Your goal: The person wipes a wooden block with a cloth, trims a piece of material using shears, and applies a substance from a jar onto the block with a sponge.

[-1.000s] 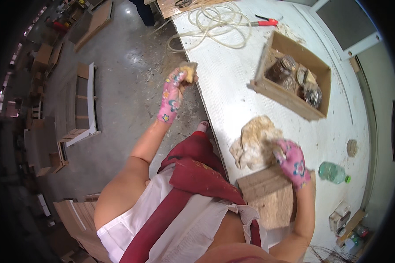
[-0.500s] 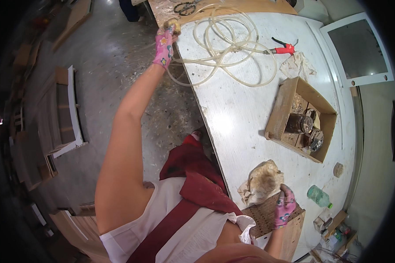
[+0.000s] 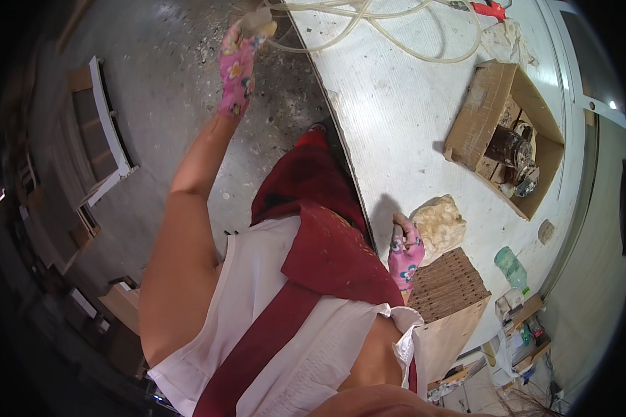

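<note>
My left hand (image 3: 235, 73), in a pink flowered glove, reaches far forward over the floor, left of the white table's edge. Its fingers are closed on a blurred grey-and-tan lump (image 3: 259, 25), whose kind I cannot make out. Close to the table's near-left edge is my right hand (image 3: 405, 254), gloved alike with dark-stained fingertips. Its fingers are loosely bent and apart, with nothing seen in them. Right beside it, a crumpled yellowish stained cloth (image 3: 439, 226) lies at the far end of a brown perforated block (image 3: 452, 281).
A cardboard box (image 3: 469, 121) with dirty jars stands on the white table (image 3: 389, 139). Clear tubing (image 3: 424, 50) loops at the far end, near a red-handled air gun (image 3: 489, 10). A green bottle (image 3: 511, 269) lies at the right. Frames (image 3: 111, 139) stand on the floor at left.
My left hand has drawn back from the table's far corner, out over the floor. My right hand has moved left across the cloth, which now shows a paler, differently folded side. The view has shifted.
</note>
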Demonstrator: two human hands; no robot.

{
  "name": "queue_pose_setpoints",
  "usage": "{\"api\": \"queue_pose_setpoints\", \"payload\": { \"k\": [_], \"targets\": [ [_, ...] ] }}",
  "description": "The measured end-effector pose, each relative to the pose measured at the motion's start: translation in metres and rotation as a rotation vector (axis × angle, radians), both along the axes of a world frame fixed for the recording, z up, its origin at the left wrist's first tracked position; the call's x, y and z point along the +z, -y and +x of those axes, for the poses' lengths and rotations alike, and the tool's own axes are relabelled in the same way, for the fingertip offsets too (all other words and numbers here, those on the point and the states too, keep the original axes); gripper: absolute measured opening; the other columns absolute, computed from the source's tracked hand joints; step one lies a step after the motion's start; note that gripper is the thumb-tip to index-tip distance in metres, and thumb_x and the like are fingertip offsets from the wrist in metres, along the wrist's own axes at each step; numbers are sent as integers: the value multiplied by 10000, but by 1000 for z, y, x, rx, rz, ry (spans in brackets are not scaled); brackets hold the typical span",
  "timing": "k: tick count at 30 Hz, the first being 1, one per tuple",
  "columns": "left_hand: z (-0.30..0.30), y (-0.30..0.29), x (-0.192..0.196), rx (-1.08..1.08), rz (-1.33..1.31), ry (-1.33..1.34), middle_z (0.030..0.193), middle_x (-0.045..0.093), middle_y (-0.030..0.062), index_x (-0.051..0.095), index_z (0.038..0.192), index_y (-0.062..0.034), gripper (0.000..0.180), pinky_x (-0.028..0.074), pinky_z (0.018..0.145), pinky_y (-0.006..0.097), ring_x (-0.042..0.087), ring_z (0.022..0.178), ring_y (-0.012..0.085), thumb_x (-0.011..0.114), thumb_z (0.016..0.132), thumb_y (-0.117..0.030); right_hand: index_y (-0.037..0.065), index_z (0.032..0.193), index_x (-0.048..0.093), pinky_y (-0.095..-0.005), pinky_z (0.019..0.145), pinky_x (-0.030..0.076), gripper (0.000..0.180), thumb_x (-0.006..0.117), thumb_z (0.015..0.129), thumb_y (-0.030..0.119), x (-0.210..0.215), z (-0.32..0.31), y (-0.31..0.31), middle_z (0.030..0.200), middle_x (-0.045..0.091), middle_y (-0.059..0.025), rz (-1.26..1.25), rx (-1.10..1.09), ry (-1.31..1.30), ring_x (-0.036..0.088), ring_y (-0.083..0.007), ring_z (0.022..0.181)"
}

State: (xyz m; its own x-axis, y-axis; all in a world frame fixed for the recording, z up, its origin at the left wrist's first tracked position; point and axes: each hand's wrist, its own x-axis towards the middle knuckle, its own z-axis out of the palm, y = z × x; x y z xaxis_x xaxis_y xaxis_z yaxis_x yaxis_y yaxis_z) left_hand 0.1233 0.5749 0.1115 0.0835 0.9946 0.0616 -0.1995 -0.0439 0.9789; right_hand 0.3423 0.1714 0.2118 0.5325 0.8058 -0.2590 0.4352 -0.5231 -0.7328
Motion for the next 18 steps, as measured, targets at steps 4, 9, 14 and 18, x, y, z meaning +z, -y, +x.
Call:
{"api": "queue_pose_setpoints", "payload": {
  "k": [4, 9, 14, 18],
  "targets": [
    [-15, 53, -12, 27, -166, 166, 1108, 593, 101, 472, 1231, 22, 411, 489, 869, 307, 590, 993, 180, 597, 843, -37, 9, 1077, 622, -292, 806, 466, 265, 542, 894, 183, -20, 0, 4, 1004, 635, -113, 108, -138, -73, 601, -195, 936],
    [4, 125, 16, -24, -242, -16, 1153, 537, 176, 227, 1362, 117, 707, 487, 863, 318, 584, 982, 212, 636, 852, -152, 70, 1119, 624, -296, 828, 463, 401, 519, 904, 392, -28, -1, 23, 992, 652, -83, 152, -148, 0, 601, -199, 954],
    [10, 138, 43, -182, -203, 1, 1106, 565, 150, 402, 1269, 94, 517, 487, 865, 326, 584, 961, 183, 618, 864, -143, 68, 1103, 615, -309, 853, 453, 267, 527, 873, 172, -35, -4, 42, 1009, 645, -105, 231, -192, -118, 605, -231, 963],
    [7, 111, 34, -242, -157, -74, 1091, 579, 126, 491, 1197, 62, 421, 480, 881, 317, 572, 984, 170, 619, 866, -164, 100, 1128, 592, -336, 910, 440, 371, 507, 782, -6, -36, -8, 54, 1071, 629, -107, 108, -234, -85, 586, -260, 1020]
  ]
}}
